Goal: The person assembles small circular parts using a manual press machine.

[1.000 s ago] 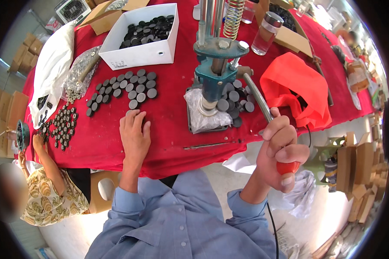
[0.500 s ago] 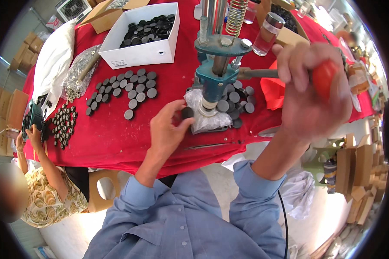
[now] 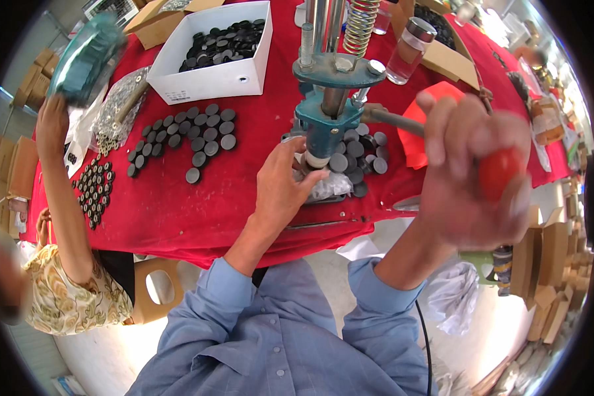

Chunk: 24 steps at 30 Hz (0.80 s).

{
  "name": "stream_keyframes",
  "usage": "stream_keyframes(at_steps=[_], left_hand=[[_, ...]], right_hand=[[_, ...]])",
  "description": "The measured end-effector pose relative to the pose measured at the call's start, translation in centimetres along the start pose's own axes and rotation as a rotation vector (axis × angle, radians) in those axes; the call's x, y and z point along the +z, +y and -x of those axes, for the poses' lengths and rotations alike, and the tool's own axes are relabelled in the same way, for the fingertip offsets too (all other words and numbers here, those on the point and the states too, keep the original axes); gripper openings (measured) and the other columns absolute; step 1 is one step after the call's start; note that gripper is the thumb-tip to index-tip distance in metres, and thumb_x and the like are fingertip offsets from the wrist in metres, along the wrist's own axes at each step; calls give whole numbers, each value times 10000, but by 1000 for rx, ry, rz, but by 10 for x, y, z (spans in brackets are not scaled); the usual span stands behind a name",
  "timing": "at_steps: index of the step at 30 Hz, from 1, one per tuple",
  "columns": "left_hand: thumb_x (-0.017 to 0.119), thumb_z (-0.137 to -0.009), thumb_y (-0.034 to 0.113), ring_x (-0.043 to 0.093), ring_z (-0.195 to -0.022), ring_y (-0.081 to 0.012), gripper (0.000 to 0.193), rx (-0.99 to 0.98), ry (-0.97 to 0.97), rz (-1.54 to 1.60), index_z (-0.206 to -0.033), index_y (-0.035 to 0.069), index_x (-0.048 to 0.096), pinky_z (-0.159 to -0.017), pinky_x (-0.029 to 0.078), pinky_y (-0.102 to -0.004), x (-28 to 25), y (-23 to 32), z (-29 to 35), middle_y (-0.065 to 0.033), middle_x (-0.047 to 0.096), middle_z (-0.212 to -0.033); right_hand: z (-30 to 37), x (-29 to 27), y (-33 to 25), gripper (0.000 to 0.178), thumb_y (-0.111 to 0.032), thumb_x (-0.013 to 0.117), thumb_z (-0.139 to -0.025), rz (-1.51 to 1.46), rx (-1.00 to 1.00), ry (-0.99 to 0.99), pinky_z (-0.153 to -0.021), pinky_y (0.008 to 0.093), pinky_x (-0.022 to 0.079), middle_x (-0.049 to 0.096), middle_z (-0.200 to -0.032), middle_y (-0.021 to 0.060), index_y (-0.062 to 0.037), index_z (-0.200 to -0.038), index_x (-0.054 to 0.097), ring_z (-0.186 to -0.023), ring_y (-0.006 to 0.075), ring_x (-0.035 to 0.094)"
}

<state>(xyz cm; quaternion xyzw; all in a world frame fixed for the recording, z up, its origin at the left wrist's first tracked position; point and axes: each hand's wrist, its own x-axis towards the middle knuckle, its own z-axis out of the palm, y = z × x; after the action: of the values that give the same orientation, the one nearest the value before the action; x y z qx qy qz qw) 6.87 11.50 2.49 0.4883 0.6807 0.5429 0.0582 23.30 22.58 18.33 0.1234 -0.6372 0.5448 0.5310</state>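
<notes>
In the right hand sits a red knob.

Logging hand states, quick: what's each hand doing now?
Left hand: curled at the press; whether holding anything cannot be told.
Right hand: closed on the lever.

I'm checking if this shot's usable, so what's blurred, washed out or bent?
Head view: the right grip and red knob look smeared, as does the green tub at upper left; head view: bright light washes out patches of floor; head view: the wide lens bows the red cloth, and the picture's corners fall black.
</notes>
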Motion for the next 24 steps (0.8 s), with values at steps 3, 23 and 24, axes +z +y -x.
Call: stream_keyframes(at_steps=[3,23,24], left_hand=[[897,-749,129,669,-869,-250,493,80,56,-153,-1161,12,654,-695,554,-335,-25,-10,10,-136,680,-1120],[871,-777,63,641,-711,-128,373,-114,189,-292,-1126,27,748,-611,527,-257,-106,-66,45,-80,729,-968],[871,-779,70,646,-719,-135,378,-176,148,-221,-1132,32,745,-628,538,-259,-93,-49,39,-78,729,-972]], right_hand=[[40,8,-6,357,-489,581,-944,65,-39,32,-1089,567,375,422,-711,22,-133,-978,577,-699,214,461],[-10,-4,-2,428,-477,552,-972,56,-50,33,-1015,561,401,438,-703,25,-59,-1045,609,-727,225,476],[-24,-9,-1,431,-448,524,-987,43,-17,0,-980,543,409,439,-704,32,-31,-1051,613,-735,230,470]])
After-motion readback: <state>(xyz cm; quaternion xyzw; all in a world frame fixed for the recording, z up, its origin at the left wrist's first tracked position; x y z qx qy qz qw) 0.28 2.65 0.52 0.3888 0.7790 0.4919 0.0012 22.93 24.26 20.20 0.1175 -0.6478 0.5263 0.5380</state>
